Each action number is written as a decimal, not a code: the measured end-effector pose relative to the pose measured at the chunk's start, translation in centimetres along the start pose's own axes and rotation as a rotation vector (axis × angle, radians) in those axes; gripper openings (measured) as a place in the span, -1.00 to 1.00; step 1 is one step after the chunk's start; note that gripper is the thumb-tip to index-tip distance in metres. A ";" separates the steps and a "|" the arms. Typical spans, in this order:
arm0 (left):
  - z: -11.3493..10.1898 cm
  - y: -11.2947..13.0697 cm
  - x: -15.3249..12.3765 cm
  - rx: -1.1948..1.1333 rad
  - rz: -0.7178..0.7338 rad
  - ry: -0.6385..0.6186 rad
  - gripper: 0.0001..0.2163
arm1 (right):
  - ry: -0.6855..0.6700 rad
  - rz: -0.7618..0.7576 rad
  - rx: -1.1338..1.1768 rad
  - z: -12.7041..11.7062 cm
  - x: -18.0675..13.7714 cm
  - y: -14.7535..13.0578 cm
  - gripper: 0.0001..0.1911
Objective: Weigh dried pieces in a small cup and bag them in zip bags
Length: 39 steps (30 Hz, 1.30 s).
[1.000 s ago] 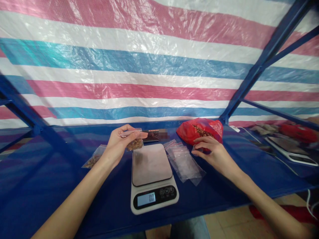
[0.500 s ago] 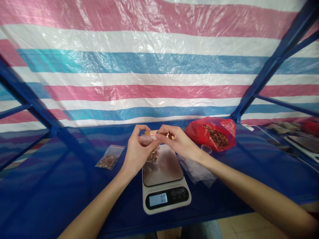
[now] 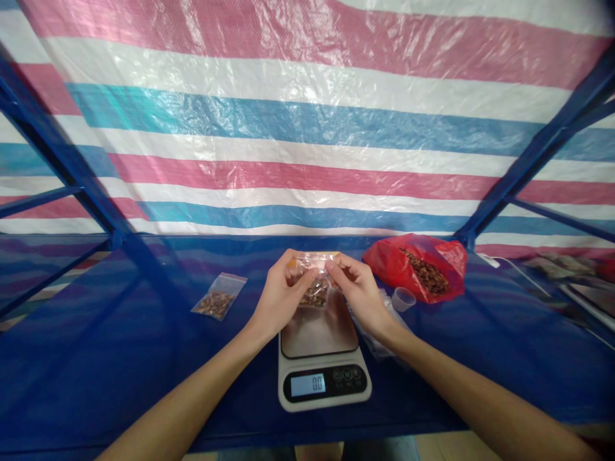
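My left hand (image 3: 280,296) and my right hand (image 3: 359,291) both pinch the top edge of a small clear zip bag (image 3: 314,282) with brown nuts in it. The bag hangs just above the steel plate of a white kitchen scale (image 3: 319,349), whose display reads 0.0. A red plastic bag (image 3: 417,269) full of the same brown nuts lies open to the right of my right hand. A small clear cup (image 3: 402,298) stands beside it.
A filled small zip bag (image 3: 219,298) lies on the blue shelf (image 3: 120,346) to the left. A stack of empty clear bags (image 3: 379,339) lies under my right wrist. A striped tarp hangs behind, with blue shelf posts on both sides.
My right hand left the red bag and joined my left hand at the small bag's top. Both hands now hold it over the scale. The view shifted left.
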<state>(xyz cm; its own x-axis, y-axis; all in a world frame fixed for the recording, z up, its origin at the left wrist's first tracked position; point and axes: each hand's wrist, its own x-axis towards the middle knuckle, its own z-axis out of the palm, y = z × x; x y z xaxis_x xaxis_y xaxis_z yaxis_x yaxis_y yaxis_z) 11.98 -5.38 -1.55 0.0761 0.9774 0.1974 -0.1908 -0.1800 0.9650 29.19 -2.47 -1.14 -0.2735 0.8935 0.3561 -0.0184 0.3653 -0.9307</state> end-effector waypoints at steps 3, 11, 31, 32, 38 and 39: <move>-0.1 0.3 -0.1 0.047 0.067 0.028 -0.67 | -0.002 -0.003 0.019 0.0 -0.2 0.1 -0.58; -0.1 0.5 -0.2 0.039 0.131 0.058 -0.74 | -0.014 -0.013 0.154 -0.5 -0.3 0.5 -0.66; 0.6 1.7 -1.2 0.244 0.156 -0.086 -0.74 | -0.151 -0.054 0.038 0.1 -0.7 -1.4 -0.59; 0.5 1.8 -1.2 0.235 0.146 -0.088 -0.74 | -0.154 -0.060 0.044 0.0 -0.6 -1.6 -0.57; -0.5 1.0 -0.6 0.138 0.088 0.044 -0.74 | -0.184 0.029 0.117 -1.0 0.3 -2.2 -0.53; -0.7 0.7 -0.5 0.118 0.092 0.055 -0.76 | -0.179 0.056 0.104 -1.1 0.4 -2.2 -0.54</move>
<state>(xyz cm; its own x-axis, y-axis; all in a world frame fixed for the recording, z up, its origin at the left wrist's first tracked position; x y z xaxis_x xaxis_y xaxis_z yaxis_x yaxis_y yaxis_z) 11.10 -5.92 -1.06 0.0090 0.9601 0.2795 -0.0779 -0.2780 0.9574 30.19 -2.68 1.13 -0.4427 0.8477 0.2922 -0.0956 0.2794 -0.9554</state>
